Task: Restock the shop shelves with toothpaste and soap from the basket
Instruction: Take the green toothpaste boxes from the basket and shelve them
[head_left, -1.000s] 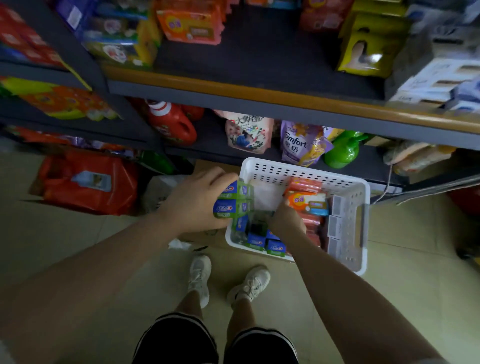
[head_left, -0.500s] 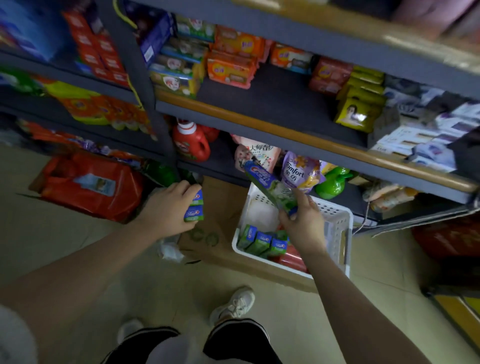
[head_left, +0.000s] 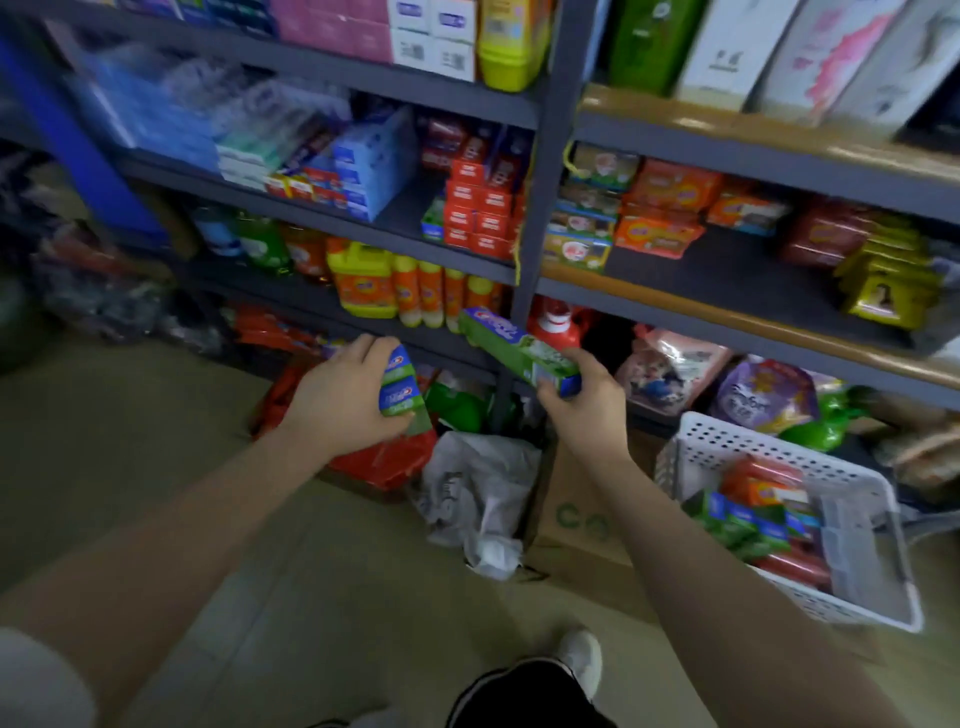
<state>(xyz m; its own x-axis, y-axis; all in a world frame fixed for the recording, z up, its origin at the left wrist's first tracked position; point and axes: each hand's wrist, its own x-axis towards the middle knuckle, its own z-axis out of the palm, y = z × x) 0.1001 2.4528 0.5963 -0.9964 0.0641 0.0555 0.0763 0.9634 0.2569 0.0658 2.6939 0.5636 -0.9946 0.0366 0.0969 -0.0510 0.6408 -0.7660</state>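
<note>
My left hand (head_left: 340, 397) grips two stacked green-and-blue toothpaste boxes (head_left: 399, 387) end-on, low in front of the left shelf bay. My right hand (head_left: 589, 402) holds one long green toothpaste box (head_left: 517, 351), tilted up to the left before the grey shelf post. The white perforated basket (head_left: 852, 603) sits on the floor at the right, apart from both hands, with more green toothpaste boxes (head_left: 743, 522) and orange-red soap packs (head_left: 769, 486) inside. Red toothpaste boxes (head_left: 480, 213) stand on the middle left shelf.
Grey shelving (head_left: 535, 171) fills the view: detergent bottles (head_left: 410, 288) on the lower left shelf, soap packs (head_left: 657, 215) on the right shelf. A crumpled plastic bag (head_left: 475, 493), a cardboard box (head_left: 576, 519) and red bags (head_left: 384, 462) lie on the tiled floor below.
Both hands have left the basket carrying toothpaste boxes and moved up and left toward the left bay. My view swung left and up, so the basket now lies at the right.
</note>
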